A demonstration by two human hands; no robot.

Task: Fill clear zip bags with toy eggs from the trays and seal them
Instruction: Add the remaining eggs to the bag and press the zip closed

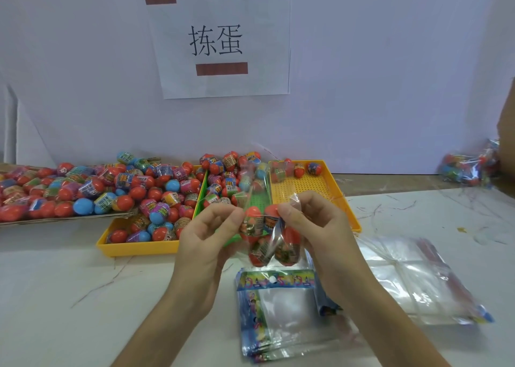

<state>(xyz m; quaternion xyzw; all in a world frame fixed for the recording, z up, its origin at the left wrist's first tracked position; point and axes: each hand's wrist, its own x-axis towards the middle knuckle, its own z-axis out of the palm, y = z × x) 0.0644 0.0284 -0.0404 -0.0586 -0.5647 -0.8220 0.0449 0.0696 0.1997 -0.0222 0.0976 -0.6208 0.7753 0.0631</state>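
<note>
A clear zip bag (267, 235) with several red toy eggs inside hangs above the table, held up between both hands. My left hand (207, 235) pinches its left top edge and my right hand (309, 227) pinches its right top edge. Behind them stand three trays. The left yellow tray (133, 248) is heaped with red, blue and pink eggs. The green tray (262, 202) in the middle holds several eggs. The right yellow tray (312, 188) has a few eggs at its far end.
A stack of printed empty bags (281, 311) lies below the hands, with a pile of clear bags (418, 277) to the right. A flat board of eggs (55, 193) lies far left. Filled bags (468, 168) sit far right by the wall, next to another person's arm (505, 143).
</note>
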